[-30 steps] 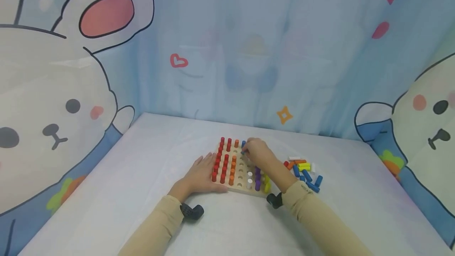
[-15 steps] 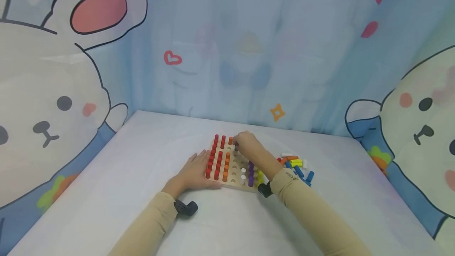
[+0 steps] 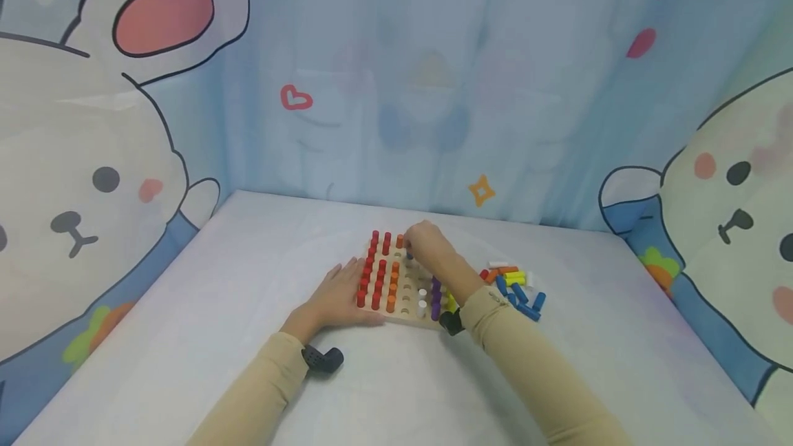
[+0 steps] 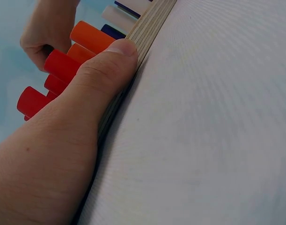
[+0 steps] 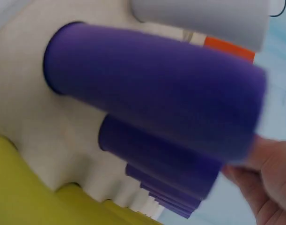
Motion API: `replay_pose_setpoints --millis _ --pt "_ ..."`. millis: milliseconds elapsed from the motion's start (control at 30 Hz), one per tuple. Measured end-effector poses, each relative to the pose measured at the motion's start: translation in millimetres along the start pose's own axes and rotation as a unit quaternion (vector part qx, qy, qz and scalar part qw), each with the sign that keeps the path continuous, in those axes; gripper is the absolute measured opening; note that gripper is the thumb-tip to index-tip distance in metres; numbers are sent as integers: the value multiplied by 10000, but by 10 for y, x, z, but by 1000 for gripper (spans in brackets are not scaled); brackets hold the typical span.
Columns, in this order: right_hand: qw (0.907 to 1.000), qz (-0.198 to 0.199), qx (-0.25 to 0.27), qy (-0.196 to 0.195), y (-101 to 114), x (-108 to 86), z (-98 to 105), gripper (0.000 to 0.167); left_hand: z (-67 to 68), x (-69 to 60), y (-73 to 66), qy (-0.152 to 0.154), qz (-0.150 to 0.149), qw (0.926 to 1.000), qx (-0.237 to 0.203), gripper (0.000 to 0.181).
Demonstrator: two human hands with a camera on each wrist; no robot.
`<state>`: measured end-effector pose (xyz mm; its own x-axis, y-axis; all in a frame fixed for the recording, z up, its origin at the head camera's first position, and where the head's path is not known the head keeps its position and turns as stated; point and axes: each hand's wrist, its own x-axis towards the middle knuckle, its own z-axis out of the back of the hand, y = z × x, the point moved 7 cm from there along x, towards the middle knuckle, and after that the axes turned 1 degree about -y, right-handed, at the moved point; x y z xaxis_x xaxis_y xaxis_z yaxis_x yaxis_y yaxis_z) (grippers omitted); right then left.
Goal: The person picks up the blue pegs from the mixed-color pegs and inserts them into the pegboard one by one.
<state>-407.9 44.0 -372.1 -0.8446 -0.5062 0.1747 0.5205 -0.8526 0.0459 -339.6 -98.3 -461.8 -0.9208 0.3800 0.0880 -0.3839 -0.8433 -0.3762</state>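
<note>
A wooden pegboard (image 3: 414,323) lies mid-table with columns of red (image 3: 375,301), orange (image 3: 392,303), white (image 3: 422,308), purple (image 3: 436,300) and yellow pegs (image 3: 451,303). My left hand (image 3: 337,298) rests against its left side, fingers extended; in the left wrist view the thumb (image 4: 107,68) lies along the front edge. At the far side my right hand (image 3: 430,248) pinches a blue peg (image 3: 409,256), mostly hidden under the fingers, at the column beside the orange one. The right wrist view shows purple pegs (image 5: 152,89) in front of the right hand (image 5: 274,180).
Right of the board lies a loose pile of blue (image 3: 527,312), yellow (image 3: 515,279), orange (image 3: 508,269), red and white pegs. A printed curtain (image 3: 421,88) hangs behind the white table (image 3: 396,391).
The right hand stays over the far end of the board and lowers slightly with the blue peg. The left hand keeps its place on the board. The whole view has shifted a little.
</note>
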Motion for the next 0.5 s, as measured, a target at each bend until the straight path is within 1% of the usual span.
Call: replay_pose_setpoints --millis 33,133,200,333,433,500 --pt "9999 39 -108 4 -5 0 -12 17 -8 2 -2 18 -4 10000 -2 121" --pt "9994 -18 -343 15 -50 -8 -33 22 -31 19 -10 133 -18 9999 61 123" --pt "9993 -54 -367 -15 -70 -3 -26 23 -22 39 -15 133 -41 9999 103 123" --pt "9995 -104 -214 -185 -63 30 17 17 32 63 -2 -17 -17 10000 46 121" --pt "9997 -162 -125 -94 -47 43 -10 16 11 49 25 -7 63 10000 -23 121" --pt "9997 -236 -50 40 -45 35 -57 16 -34 25 42 34 109 9999 -54 122"
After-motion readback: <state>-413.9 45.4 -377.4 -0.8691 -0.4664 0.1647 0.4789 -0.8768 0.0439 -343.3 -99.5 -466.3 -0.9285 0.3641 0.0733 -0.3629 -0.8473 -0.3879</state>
